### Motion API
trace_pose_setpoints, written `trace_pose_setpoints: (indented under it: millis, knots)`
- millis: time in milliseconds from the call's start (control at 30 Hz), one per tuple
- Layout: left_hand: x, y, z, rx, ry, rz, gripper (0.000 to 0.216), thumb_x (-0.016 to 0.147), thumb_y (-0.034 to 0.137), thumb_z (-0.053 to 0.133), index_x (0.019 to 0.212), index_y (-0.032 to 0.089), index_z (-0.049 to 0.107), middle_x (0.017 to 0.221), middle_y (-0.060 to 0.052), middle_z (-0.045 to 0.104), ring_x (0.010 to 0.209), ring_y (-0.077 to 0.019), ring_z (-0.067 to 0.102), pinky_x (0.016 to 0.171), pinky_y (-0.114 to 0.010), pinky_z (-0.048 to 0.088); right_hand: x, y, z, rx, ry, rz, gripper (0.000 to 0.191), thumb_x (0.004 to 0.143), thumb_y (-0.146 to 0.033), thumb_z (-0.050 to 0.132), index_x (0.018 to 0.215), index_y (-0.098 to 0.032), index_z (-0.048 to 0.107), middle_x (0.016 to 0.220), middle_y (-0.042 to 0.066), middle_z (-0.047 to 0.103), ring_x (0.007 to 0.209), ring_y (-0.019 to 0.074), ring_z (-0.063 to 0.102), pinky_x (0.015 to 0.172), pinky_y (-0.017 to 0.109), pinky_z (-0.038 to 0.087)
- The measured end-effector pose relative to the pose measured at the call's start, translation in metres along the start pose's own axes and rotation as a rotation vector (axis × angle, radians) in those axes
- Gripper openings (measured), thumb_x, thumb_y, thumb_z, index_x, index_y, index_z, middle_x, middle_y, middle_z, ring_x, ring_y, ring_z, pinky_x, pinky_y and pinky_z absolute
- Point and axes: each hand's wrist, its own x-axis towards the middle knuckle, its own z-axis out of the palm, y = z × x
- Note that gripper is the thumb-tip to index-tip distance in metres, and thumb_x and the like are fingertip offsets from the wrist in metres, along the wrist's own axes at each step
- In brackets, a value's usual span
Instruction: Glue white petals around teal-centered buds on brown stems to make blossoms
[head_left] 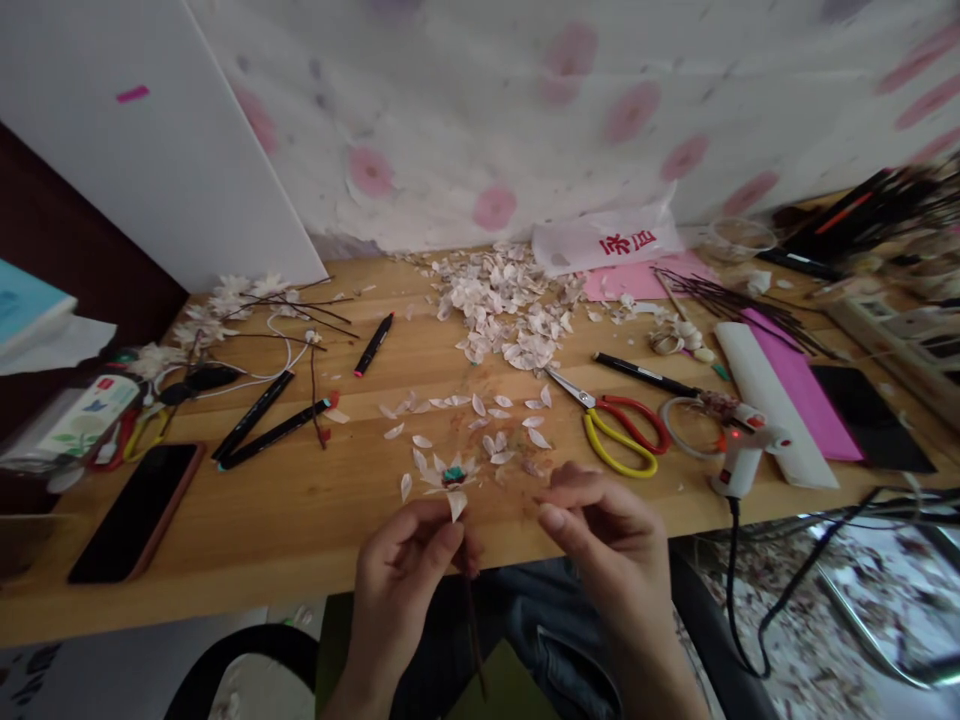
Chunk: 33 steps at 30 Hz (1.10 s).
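Note:
My left hand (409, 565) is closed around the top of a thin brown stem (472, 625) at the table's front edge. On that stem sits an artificial flower (454, 475) with pale petals and a teal and dark centre. One petal (457, 504) points down over my left fingertips. To the right, my right hand (611, 545) is apart from the flower, thumb and index finger pinched together; anything between them is too small to make out. Just beyond both hands, loose pale petals (535, 438) lie scattered on the wooden table (300, 520).
A petal heap (495, 300) lies farther back. Scissors (626, 435) and a white hot glue gun (744, 450) with a trailing cord are on the right. Black markers (274, 435), a phone (139, 515) and finished-looking flowers on stems (202, 328) occupy the left.

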Motion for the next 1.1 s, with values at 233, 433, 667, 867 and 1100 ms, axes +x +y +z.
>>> trace_pose_setpoints:
  millis: [233, 433, 667, 867, 1100]
  knots:
    - [0.004, 0.004, -0.009, 0.115, 0.072, 0.120, 0.028, 0.077, 0.043, 0.091, 0.085, 0.018, 0.082, 0.066, -0.002, 0.076, 0.060, -0.0163, 0.069, 0.058, -0.025, 0.059, 0.006, 0.004, -0.015, -0.012, 0.037, -0.050, 0.011, 0.094, -0.035, 0.078, 0.089, -0.028, 0.083, 0.072, 0.001, 0.070, 0.066, 0.0153, 0.056, 0.058, 0.026, 0.040]
    - [0.002, 0.011, 0.000, -0.021, 0.110, 0.011, 0.036, 0.064, 0.045, 0.099, 0.080, 0.018, 0.081, 0.059, 0.000, 0.074, 0.050, -0.0120, 0.065, 0.047, -0.019, 0.055, 0.003, 0.005, 0.001, 0.003, -0.100, -0.117, 0.012, 0.096, -0.038, 0.076, 0.101, -0.036, 0.086, 0.083, 0.003, 0.068, 0.079, 0.0183, 0.062, 0.070, 0.030, 0.051]
    - [0.001, 0.013, 0.001, -0.077, 0.051, -0.080, 0.035, 0.062, 0.046, 0.100, 0.077, 0.021, 0.082, 0.056, 0.002, 0.072, 0.046, -0.0092, 0.063, 0.043, -0.016, 0.052, -0.004, 0.000, 0.005, 0.194, -0.365, -0.044, 0.019, 0.107, -0.035, 0.059, 0.109, -0.035, 0.078, 0.092, 0.000, 0.080, 0.088, 0.0180, 0.069, 0.086, 0.033, 0.053]
    - [0.000, 0.011, -0.008, -0.108, -0.103, -0.059, 0.023, 0.073, 0.041, 0.096, 0.085, 0.024, 0.087, 0.062, -0.002, 0.078, 0.052, -0.0124, 0.069, 0.048, -0.017, 0.055, 0.002, 0.010, 0.010, -0.205, -0.319, -0.015, 0.025, 0.107, -0.027, 0.060, 0.130, -0.034, 0.065, 0.094, -0.004, 0.075, 0.087, 0.0127, 0.068, 0.082, 0.024, 0.052]
    - [0.002, 0.009, -0.010, -0.092, -0.209, -0.067, 0.019, 0.082, 0.041, 0.089, 0.089, 0.024, 0.087, 0.065, -0.002, 0.078, 0.058, -0.0127, 0.071, 0.055, -0.019, 0.057, 0.003, 0.007, 0.015, -0.400, -0.460, -0.084, 0.024, 0.105, -0.019, 0.060, 0.127, -0.024, 0.070, 0.095, 0.001, 0.069, 0.087, 0.0152, 0.068, 0.079, 0.026, 0.053]
